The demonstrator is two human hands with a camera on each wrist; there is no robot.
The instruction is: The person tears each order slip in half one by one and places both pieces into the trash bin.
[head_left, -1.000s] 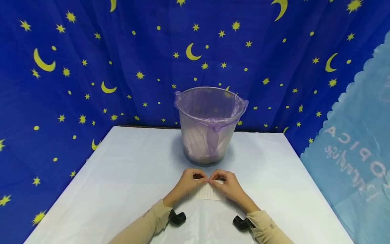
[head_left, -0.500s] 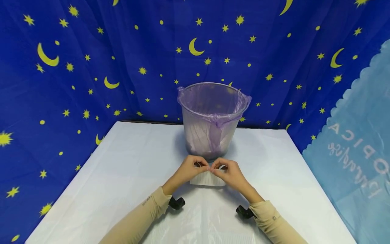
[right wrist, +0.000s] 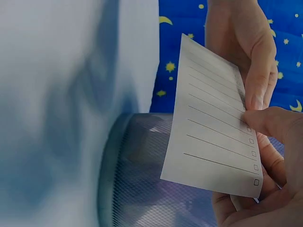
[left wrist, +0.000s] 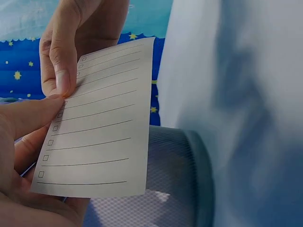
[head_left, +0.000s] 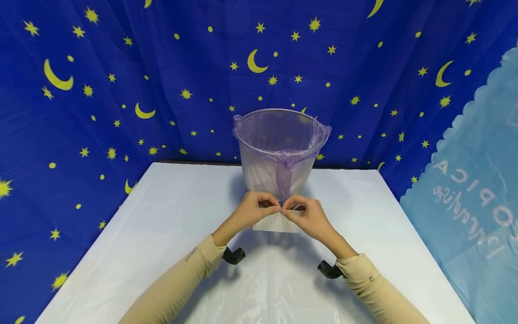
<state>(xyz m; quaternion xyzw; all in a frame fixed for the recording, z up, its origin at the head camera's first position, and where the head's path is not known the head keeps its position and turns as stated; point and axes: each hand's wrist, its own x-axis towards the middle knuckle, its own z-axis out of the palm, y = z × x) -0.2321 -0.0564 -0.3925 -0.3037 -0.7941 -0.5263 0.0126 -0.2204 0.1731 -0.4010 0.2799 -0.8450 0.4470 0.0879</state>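
A white sheet of lined checklist paper (head_left: pixel 277 222), with small tick boxes along one edge, is held up in front of the bin. My left hand (head_left: pixel 252 210) pinches its box edge near the middle between thumb and fingers. Right beside it, my right hand (head_left: pixel 309 218) pinches the same edge, the two thumb tips meeting. In the left wrist view the paper (left wrist: pixel 99 127) faces the camera, ruled lines running across it. The right wrist view has the paper (right wrist: pixel 213 127) uncreased, with fingers behind it.
A mesh waste bin (head_left: pixel 259 168) lined with a purple plastic bag (head_left: pixel 288 158) stands at the back middle of the white-covered table (head_left: pixel 194 193). Blue star-patterned cloth (head_left: pixel 202 58) hangs behind, and a light blue cloth (head_left: pixel 481 189) hangs at the right. Black wrist mounts (head_left: pixel 234 255) jut from the sleeves.
Both hands have risen and moved forward with the paper, from near the tabletop to in front of the bin's lower part. Their pinch on the edge stays the same.
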